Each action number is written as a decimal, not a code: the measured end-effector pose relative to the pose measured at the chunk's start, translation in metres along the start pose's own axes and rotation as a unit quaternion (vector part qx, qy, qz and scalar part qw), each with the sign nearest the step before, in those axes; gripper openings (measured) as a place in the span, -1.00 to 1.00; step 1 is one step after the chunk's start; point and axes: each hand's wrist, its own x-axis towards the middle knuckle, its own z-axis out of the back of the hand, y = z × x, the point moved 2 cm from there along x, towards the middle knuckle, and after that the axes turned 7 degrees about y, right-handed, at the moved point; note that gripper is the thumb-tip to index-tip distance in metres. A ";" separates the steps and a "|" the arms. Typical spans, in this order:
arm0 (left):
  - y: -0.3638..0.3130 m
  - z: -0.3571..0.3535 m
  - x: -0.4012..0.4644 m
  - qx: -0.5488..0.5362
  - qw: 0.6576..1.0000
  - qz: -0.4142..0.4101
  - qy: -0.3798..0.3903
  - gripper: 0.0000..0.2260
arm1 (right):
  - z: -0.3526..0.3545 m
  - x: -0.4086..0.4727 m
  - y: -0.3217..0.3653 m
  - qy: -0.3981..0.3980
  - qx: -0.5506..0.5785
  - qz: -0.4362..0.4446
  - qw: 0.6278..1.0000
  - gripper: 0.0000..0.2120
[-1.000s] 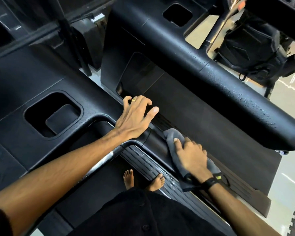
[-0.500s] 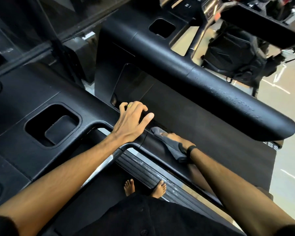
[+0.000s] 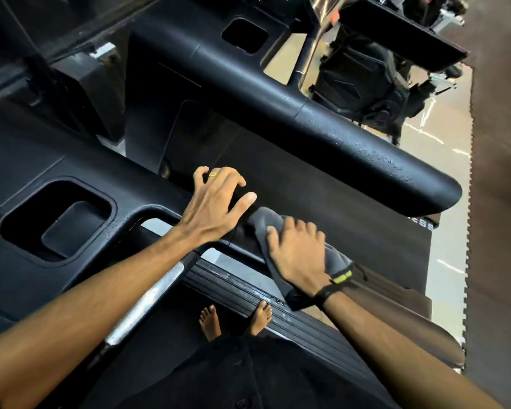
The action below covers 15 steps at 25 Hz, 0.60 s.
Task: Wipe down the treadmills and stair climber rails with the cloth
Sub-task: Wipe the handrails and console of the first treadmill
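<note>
While the right hand (image 3: 297, 255) is pressing the grey cloth (image 3: 334, 259) down onto the near treadmill handrail (image 3: 239, 245), fingers curled over the fabric and gripping it against the rail, the left hand (image 3: 216, 202) is resting on the same rail just beside it, fingers loosely spread and holding nothing, more like bracing. So the wiping is very much mid-job here. That near rail is getting its pass right now, and I'm guessing it's only partly covered since the cloth is sitting near the console end. The far handrail (image 3: 351, 149) of the next treadmill is looking beaded with droplets, possibly spray waiting to be wiped, though it's hard to tell with the glare. Nothing I'd call a stair climber is showing clearly, so that part is probably not done yet.
</note>
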 end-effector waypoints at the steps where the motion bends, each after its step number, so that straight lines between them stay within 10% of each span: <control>1: -0.003 0.001 -0.001 -0.005 1.000 -0.011 0.000 -0.53 | 0.000 0.012 0.009 0.020 0.038 0.011 0.999 -0.51; 7: -0.064 0.002 0.007 -0.094 0.994 -0.047 -0.008 -0.56 | -0.014 0.073 -0.035 0.301 0.183 0.037 0.935 -0.40; 15: -0.080 -0.032 0.005 -0.101 0.993 -0.019 0.057 -0.45 | -0.021 -0.012 -0.189 0.237 0.116 -0.095 0.960 -0.39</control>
